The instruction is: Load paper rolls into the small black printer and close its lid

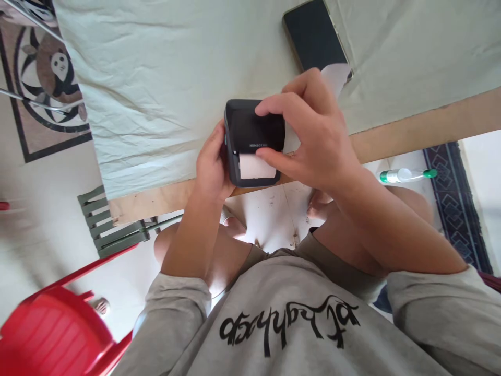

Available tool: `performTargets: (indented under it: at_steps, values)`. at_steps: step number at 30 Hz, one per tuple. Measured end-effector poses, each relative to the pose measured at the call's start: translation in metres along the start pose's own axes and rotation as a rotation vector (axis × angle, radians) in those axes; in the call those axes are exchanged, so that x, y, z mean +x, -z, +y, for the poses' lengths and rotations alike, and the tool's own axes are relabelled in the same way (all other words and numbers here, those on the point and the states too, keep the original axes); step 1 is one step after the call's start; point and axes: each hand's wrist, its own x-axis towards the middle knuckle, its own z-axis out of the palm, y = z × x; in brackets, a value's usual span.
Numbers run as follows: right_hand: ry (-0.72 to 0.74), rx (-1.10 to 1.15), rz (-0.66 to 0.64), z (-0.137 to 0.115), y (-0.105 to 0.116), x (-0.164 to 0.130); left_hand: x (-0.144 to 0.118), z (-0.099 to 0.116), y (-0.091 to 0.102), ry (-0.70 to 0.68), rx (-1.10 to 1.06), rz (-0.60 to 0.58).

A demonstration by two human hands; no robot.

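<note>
A small black label printer [250, 130] sits at the near edge of a table covered with a pale cloth [156, 94]. A strip of white paper [254, 167] sticks out of its front slot. My left hand [211, 167] clasps the printer's left side. My right hand [313, 130] reaches over from the right, its forefinger on the printer's top and its thumb pressed on the paper's edge. Part of the printer's right side is hidden behind my right hand.
A dark phone [315, 36] lies on the cloth just beyond my right hand. On the floor are a white and green bottle [407, 175], a dark patterned rug [457, 203] and a panda mat [47, 78]. A red chair [50, 329] and a grey slatted seat [109, 222] stand at the left.
</note>
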Motion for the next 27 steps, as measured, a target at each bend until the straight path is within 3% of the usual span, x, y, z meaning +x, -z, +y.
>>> performTargets:
  at_steps: [3, 7, 9, 15, 20, 24, 27]
  values:
    - [-0.085, -0.120, 0.078, -0.007, 0.004, 0.005, -0.003, 0.003, -0.006, -0.004, -0.013, -0.048]
    - [-0.181, -0.121, 0.138, -0.010, 0.007, 0.009, -0.004, 0.005, -0.008, -0.041, 0.099, -0.052]
    - [-0.170, -0.108, 0.103, -0.010, 0.006, 0.011, -0.005, 0.005, -0.008, -0.043, 0.138, -0.030]
    - [-0.179, -0.311, -0.223, -0.012, -0.001, 0.015, -0.006, 0.006, -0.009, -0.049, 0.157, -0.033]
    - [-0.120, -0.332, -0.367, -0.010, 0.004, 0.018, -0.004, 0.002, -0.004, -0.046, 0.123, -0.083]
    - [-0.110, -0.328, -0.369, -0.007, 0.004, 0.020, -0.004, 0.002, -0.002, -0.029, 0.136, -0.108]
    - [-0.107, -0.140, -0.306, -0.008, 0.012, 0.018, -0.006, 0.005, -0.004, -0.003, 0.160, -0.092]
